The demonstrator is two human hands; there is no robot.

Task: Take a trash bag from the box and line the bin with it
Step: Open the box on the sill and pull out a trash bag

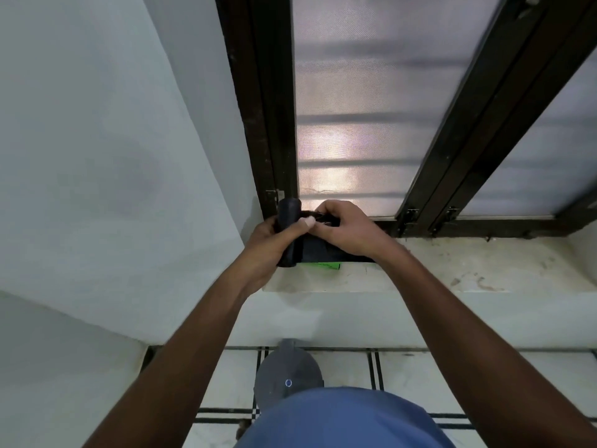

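Left hand [274, 236]: fingers and thumb curled round a dark, cylindrical roll of black plastic trash bags [288, 218], held upright over the window sill; the thumb tip presses across the roll toward the other hand.

Right hand [342, 226]: fingers bent down and pinching the loose, crumpled edge of the black bag film [318, 245] just beside the roll. The two hands are nearly touching at the thumbs.

Roll of bags: matte black, its top end standing clear above the left hand, its lower end showing below the palm. A flat sheet of the same film runs from the roll to the right, under the right hand, and lies on the sill.

Bright green flat packet or box [319, 266]: only a thin strip shows, below the black sheet — mostly covered by it; its shape cannot be made out.

Pale stone window sill [468, 270]: stained, carrying the green item.

Dark-framed window with frosted panes [355, 108]: directly behind the hands.

Grey round bin with a domed lid [287, 376]: on the white tiled floor [420, 383] with dark lines, well below the hands — partly hidden by the person's blue shirt [342, 418].
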